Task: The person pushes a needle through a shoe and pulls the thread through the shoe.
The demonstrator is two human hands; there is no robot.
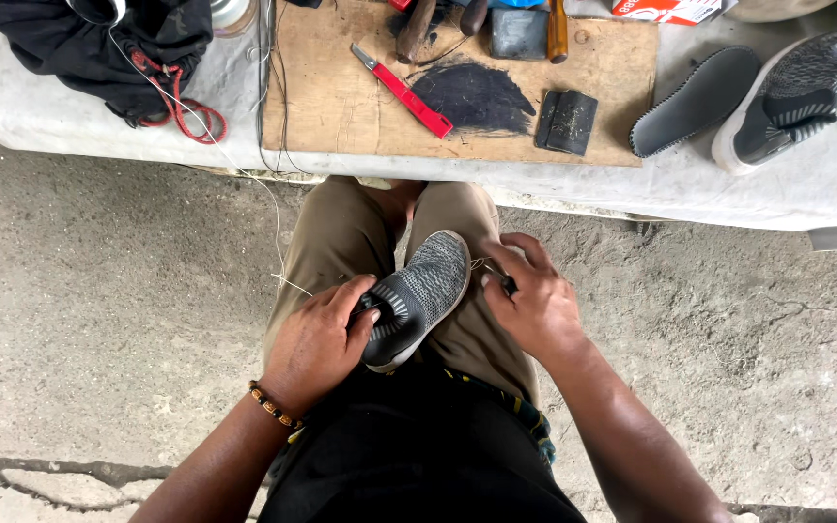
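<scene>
Head view: a grey knit shoe (418, 295) is seen resting on the person's lap, between the thighs of the tan trousers (341, 242), its long axis slanting from the heel at lower left to the toe at upper right. The heel end is clamped by the left hand (317, 344), whose fingers are wrapped round the dark heel and white sole edge. The right hand (535, 300) is held just beside the shoe's right flank, its fingers pinched together on a small dark tool (508, 284), probably an awl or needle, though its tip is too small to be made out; a pale thread (278, 228) is led from the lap up toward the bench. The shoe thus lies directly left of the right hand's grip, with that hand nearer the toe and midfoot. Beyond the knees, a padded bench (99, 126) is seen carrying a wooden board (341, 97) with a red knife (404, 92), and, well apart at right, a second shoe (791, 97) beside a loose insole (695, 102).
</scene>
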